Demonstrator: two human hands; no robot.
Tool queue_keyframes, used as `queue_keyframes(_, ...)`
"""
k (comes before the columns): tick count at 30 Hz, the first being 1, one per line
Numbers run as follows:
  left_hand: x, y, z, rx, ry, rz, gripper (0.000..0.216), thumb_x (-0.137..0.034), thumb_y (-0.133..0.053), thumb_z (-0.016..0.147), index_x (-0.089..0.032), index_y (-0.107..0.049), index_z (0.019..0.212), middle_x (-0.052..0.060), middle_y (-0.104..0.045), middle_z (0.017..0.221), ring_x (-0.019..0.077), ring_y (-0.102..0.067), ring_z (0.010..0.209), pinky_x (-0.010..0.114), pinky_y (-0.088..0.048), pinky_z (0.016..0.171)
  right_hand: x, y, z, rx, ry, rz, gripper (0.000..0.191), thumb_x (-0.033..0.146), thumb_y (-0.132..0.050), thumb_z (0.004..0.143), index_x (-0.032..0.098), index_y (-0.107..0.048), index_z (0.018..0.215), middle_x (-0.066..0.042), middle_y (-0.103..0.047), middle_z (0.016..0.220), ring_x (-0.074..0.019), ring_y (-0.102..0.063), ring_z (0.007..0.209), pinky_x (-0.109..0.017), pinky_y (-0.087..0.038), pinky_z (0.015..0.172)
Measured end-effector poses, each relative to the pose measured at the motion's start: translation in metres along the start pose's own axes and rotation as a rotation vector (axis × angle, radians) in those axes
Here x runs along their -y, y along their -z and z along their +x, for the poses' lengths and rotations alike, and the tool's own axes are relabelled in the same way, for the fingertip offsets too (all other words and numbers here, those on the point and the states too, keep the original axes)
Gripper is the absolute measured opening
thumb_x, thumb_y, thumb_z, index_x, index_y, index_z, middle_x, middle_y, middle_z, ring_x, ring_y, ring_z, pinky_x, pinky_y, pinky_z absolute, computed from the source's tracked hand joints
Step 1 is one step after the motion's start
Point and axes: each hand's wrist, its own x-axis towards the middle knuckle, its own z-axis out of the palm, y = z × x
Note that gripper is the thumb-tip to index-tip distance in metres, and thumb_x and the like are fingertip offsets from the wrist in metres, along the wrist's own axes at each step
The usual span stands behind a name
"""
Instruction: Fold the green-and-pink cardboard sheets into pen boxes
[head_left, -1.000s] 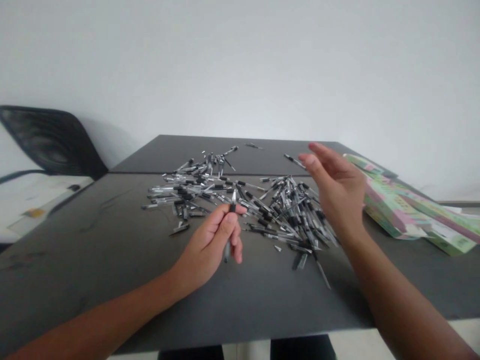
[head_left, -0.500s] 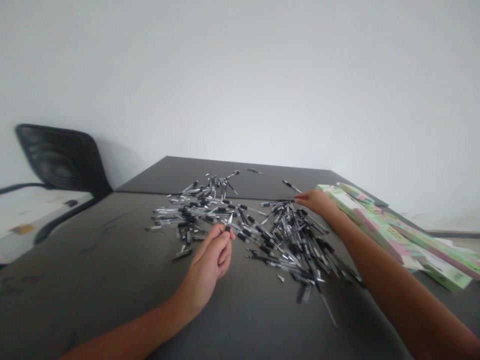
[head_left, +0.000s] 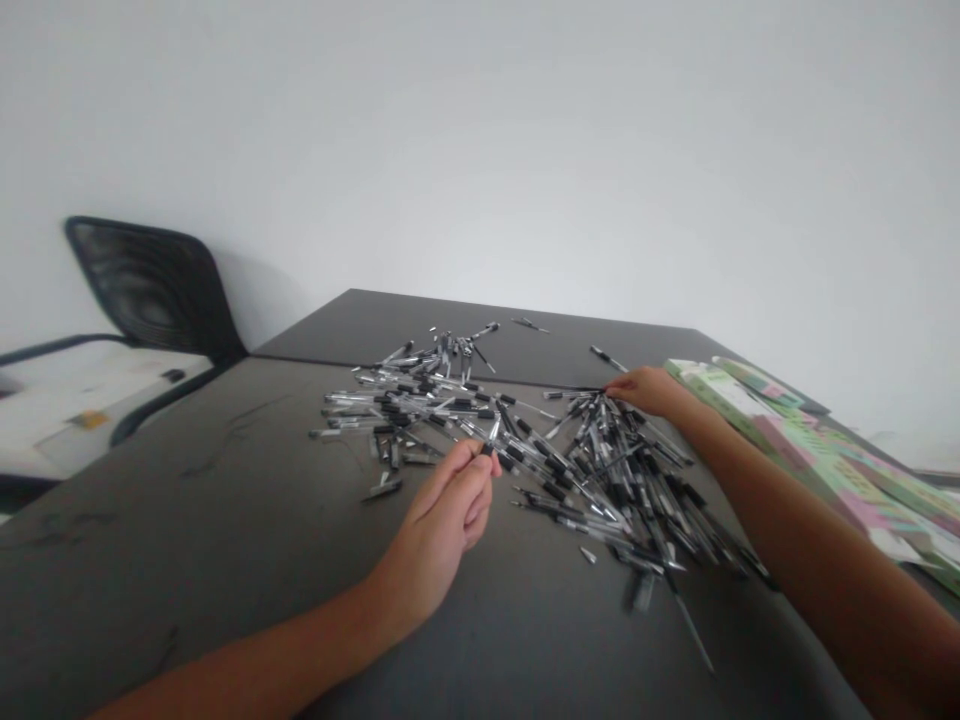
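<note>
Near the table's (head_left: 225, 480) middle, the left hand (head_left: 450, 510) is pinching a pen (head_left: 491, 436), holding it tilted just above the pile (head_left: 585, 470), apart from the loose ones. The right hand (head_left: 646, 390) is reaching to the pile's far edge, fingers curled. I cannot tell whether it is gripping anything. Boxes (head_left: 795, 440) are lying beside its forearm.

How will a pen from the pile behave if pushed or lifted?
Probably stiff and light: the left hand holds one pen by fingertips alone, without sag. Its slim round barrel likely rolls on the flat table. In the pile pens cross, so pushing one may drag neighbours.
</note>
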Motion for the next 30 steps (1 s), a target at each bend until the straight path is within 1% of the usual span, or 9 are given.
queue_keyframes(3, 0.001, 0.001, 0.000, 0.027, -0.002, 0.006, 0.025, -0.044, -0.057, 0.105, -0.022, -0.055, 0.094, -0.012, -0.036, 0.061, 0.0060, -0.023, 0.045, 0.017, -0.023, 0.041, 0.006, 0.002, -0.002, -0.007, -0.002, -0.011, 0.035, 0.050, -0.070, 0.105, 0.019, -0.079, 0.119, -0.007, -0.082, 0.114, -0.0234, -0.079, 0.105, -0.048, -0.062, 0.102)
queue_keyframes(7, 0.001, 0.002, 0.000, 0.051, -0.003, 0.004, 0.024, -0.042, -0.054, 0.107, -0.022, -0.055, 0.095, -0.012, -0.035, 0.062, 0.0065, -0.021, 0.046, 0.018, -0.022, 0.042, 0.019, 0.010, -0.009, -0.068, -0.023, -0.025, 0.017, 0.035, -0.073, 0.100, 0.026, -0.087, 0.104, -0.004, -0.087, 0.103, -0.0245, -0.082, 0.101, -0.038, -0.061, 0.097)
queue_keyframes(9, 0.000, 0.001, -0.001, 0.063, -0.001, -0.001, 0.024, -0.043, -0.054, 0.107, -0.022, -0.055, 0.095, -0.012, -0.034, 0.062, 0.0068, -0.020, 0.046, 0.019, -0.020, 0.043, 0.027, 0.019, -0.017, -0.137, -0.045, -0.021, 0.021, 0.031, -0.069, 0.097, 0.029, -0.090, 0.098, -0.004, -0.088, 0.100, -0.0283, -0.082, 0.103, -0.036, -0.060, 0.094)
queue_keyframes(11, -0.001, 0.000, -0.002, 0.075, -0.005, 0.005, 0.025, -0.044, -0.055, 0.107, -0.022, -0.055, 0.095, -0.011, -0.033, 0.062, 0.0072, -0.021, 0.047, 0.019, -0.020, 0.044, 0.038, 0.032, -0.031, -0.227, -0.068, -0.005, 0.030, 0.034, -0.063, 0.100, 0.026, -0.090, 0.107, -0.008, -0.088, 0.108, -0.0334, -0.082, 0.108, -0.040, -0.060, 0.096)
queue_keyframes(15, -0.002, -0.001, -0.008, 0.119, -0.012, 0.071, 0.029, -0.048, -0.055, 0.107, -0.021, -0.059, 0.098, -0.010, -0.032, 0.065, 0.0086, -0.023, 0.051, 0.022, -0.020, 0.047, 0.081, 0.064, -0.083, -0.401, -0.062, 0.100, 0.045, 0.054, -0.055, 0.106, 0.029, -0.085, 0.128, -0.007, -0.087, 0.118, -0.0336, -0.082, 0.109, -0.043, -0.062, 0.096)
queue_keyframes(18, -0.001, 0.000, -0.012, 0.148, -0.018, 0.143, 0.030, -0.048, -0.053, 0.110, -0.021, -0.062, 0.103, -0.009, -0.032, 0.066, 0.0096, -0.024, 0.054, 0.023, -0.021, 0.049, 0.127, 0.080, -0.130, -0.460, 0.067, 0.501, 0.034, 0.059, -0.069, 0.099, 0.035, -0.088, 0.114, -0.002, -0.088, 0.110, -0.0301, -0.083, 0.103, -0.041, -0.065, 0.090)
queue_keyframes(22, -0.001, 0.001, -0.014, 0.155, -0.044, 0.205, 0.029, -0.048, -0.052, 0.111, -0.022, -0.063, 0.104, -0.009, -0.032, 0.066, 0.0100, -0.025, 0.054, 0.024, -0.022, 0.050, 0.168, 0.080, -0.163, -0.407, 0.177, 0.676, 0.031, 0.059, -0.073, 0.095, 0.034, -0.089, 0.105, 0.000, -0.088, 0.104, -0.0265, -0.083, 0.093, -0.038, -0.065, 0.082)
queue_keyframes(26, -0.002, 0.002, -0.012, 0.148, -0.045, 0.204, 0.029, -0.048, -0.053, 0.110, -0.022, -0.062, 0.103, -0.009, -0.031, 0.065, 0.0101, -0.023, 0.054, 0.025, -0.021, 0.050, 0.150, 0.069, -0.148, -0.371, 0.120, 0.601, 0.038, 0.062, -0.070, 0.096, 0.031, -0.089, 0.107, -0.002, -0.088, 0.102, -0.0272, -0.082, 0.089, -0.038, -0.063, 0.077)
queue_keyframes(30, -0.001, 0.002, -0.012, 0.153, -0.036, 0.220, 0.032, -0.051, -0.052, 0.110, -0.022, -0.063, 0.103, -0.009, -0.031, 0.066, 0.0105, -0.024, 0.055, 0.026, -0.021, 0.050, 0.086, 0.061, -0.114, -0.296, -0.014, 0.283, 0.044, 0.064, -0.062, 0.099, 0.031, -0.089, 0.109, -0.004, -0.088, 0.097, -0.0291, -0.083, 0.091, -0.037, -0.060, 0.076)
